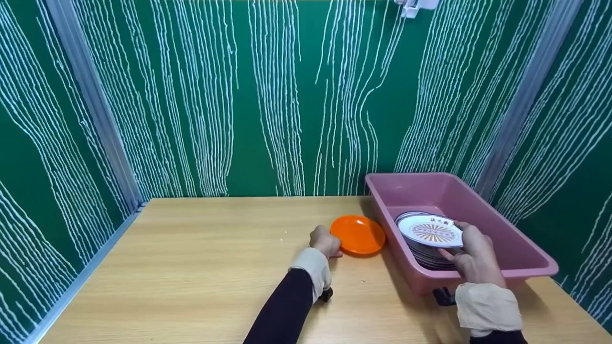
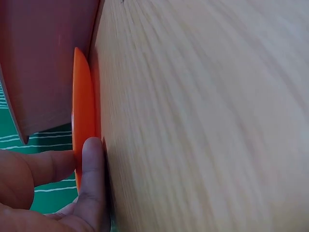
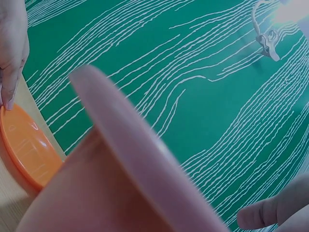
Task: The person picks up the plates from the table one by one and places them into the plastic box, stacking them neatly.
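Note:
An orange plate (image 1: pixel 358 235) lies on the wooden table, left of a pink tub (image 1: pixel 514 224). My left hand (image 1: pixel 325 241) pinches its left edge; the left wrist view has the thumb on one side of the rim (image 2: pixel 82 116) and a finger on the other. Over the tub's near end, my right hand (image 1: pixel 478 255) grips the right edge of a white plate (image 1: pixel 432 230) with a sunburst pattern and red marks. Beneath it, a stack of plates (image 1: pixel 427 258) sits inside the tub, partly covered. The right wrist view catches only my right thumb (image 3: pixel 258 215), not the white plate.
The tub's raised wall (image 3: pixel 140 159) stands between the orange plate and the stack. Green panels (image 1: pixel 325 119) with white wavy lines enclose the table (image 1: pixel 205 267) at the back and sides. Grey metal posts (image 1: pixel 95 95) mark the corners. A white fitting (image 1: pixel 416 5) hangs on the back panel.

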Available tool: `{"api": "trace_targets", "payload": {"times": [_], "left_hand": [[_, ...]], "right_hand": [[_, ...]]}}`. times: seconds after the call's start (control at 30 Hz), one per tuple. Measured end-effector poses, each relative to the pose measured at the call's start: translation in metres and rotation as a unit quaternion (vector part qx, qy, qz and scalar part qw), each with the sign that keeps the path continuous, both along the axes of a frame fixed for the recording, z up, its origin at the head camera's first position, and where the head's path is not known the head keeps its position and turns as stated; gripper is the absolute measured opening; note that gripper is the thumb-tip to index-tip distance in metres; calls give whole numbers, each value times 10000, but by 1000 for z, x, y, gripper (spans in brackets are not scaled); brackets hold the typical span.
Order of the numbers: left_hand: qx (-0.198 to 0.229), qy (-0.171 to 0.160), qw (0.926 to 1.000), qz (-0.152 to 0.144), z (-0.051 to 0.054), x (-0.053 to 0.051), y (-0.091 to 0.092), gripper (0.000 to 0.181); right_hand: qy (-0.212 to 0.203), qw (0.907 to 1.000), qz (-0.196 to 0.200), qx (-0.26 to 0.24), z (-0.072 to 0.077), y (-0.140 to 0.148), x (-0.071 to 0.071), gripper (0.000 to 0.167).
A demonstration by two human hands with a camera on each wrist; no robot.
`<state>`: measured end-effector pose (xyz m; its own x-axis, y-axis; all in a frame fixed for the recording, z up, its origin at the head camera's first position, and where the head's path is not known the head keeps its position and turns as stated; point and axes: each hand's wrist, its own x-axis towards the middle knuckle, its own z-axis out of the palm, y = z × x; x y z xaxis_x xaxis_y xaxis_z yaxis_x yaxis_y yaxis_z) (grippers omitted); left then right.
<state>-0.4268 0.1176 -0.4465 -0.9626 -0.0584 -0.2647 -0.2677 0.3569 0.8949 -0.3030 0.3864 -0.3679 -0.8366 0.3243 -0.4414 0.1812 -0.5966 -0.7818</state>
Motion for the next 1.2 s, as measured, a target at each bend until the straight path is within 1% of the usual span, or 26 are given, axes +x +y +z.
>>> {"api": "trace_targets", "payload": {"times": [0.07, 0.1, 0.17, 0.27, 0.33, 0.4, 0.5, 0.63, 0.73, 0.8, 0.83, 0.93, 1.0, 1.07, 1.2], "left_hand": [[86, -34, 10000, 31, 1, 1, -1, 28], [146, -68, 9999, 48, 1, 1, -1, 29], [252, -146, 9995, 75, 3, 2, -2, 31], [359, -219, 9991, 79, 5, 4, -4, 32], [428, -255, 9987, 70, 5, 4, -4, 33], [460, -256, 9986, 52, 5, 4, -5, 33], [491, -245, 9985, 31, 4, 4, -7, 35], [529, -218, 9984, 40, 3, 4, -8, 39], [662, -238, 9975, 83, 3, 5, -11, 41], [776, -265, 9966, 97, 2, 6, -12, 43], [830, -279, 9961, 97, 2, 7, -13, 44], [928, -316, 9951, 79, 3, 7, -18, 47], [928, -299, 9952, 65, 4, 7, -22, 45], [940, -273, 9952, 65, 5, 7, -26, 41], [1064, -255, 9940, 84, 6, 5, -35, 36]], "right_hand": [[-23, 10000, 3, -56, 1, 0, 0, 57], [-25, 10000, -2, -73, 1, 0, 1, 55], [-64, 9999, -66, -57, 2, -1, 1, 46], [-135, 9998, -169, 49, 2, -1, 3, 30], [-201, 9994, -256, 107, 2, -1, 2, 26], [-214, 9992, -327, 44, 2, -1, 2, 27], [-98, 9988, -348, -320, 2, 2, 1, 32], [159, 9951, -396, -891, 1, 5, 0, 34], [205, 9941, -416, -979, 1, 6, 0, 34], [155, 9937, -454, -1018, 0, 6, 0, 39], [135, 9938, -483, -996, 0, 6, 1, 41], [101, 9960, -544, -703, -1, 4, 1, 50], [130, 9975, -565, -415, -1, 2, 1, 53], [186, 9978, -618, -130, -1, 1, 1, 55], [262, 9963, -816, 17, -1, -2, -2, 54]]}}
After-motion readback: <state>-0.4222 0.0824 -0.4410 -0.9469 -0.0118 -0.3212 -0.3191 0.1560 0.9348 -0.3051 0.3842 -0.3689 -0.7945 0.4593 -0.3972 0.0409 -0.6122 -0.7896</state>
